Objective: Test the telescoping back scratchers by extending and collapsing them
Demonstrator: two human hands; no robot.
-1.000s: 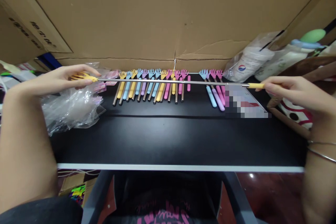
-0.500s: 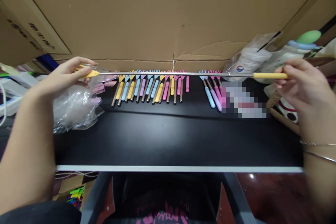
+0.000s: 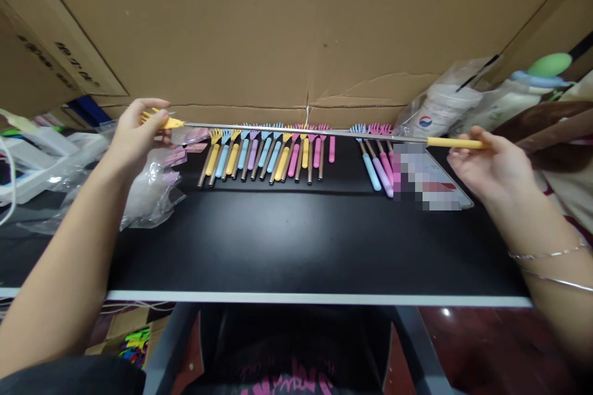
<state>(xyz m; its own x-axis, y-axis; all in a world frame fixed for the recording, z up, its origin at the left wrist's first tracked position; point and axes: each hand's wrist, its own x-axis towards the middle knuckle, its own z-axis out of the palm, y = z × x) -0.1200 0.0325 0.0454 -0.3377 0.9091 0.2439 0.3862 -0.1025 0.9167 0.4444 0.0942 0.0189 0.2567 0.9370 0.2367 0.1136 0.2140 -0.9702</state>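
Fingers of your left hand (image 3: 138, 129) grip the yellow claw head (image 3: 172, 124) of the extended telescopic back scratcher (image 3: 324, 132). Your right hand (image 3: 503, 166) meets its yellow handle (image 3: 454, 143), fingers loosely curled; firm grip cannot be determined. Shaft spans above the black desk (image 3: 287, 253).

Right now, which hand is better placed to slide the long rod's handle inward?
Probably the right hand: it's at the yellow handle; the left hand pinches the claw at the other end.
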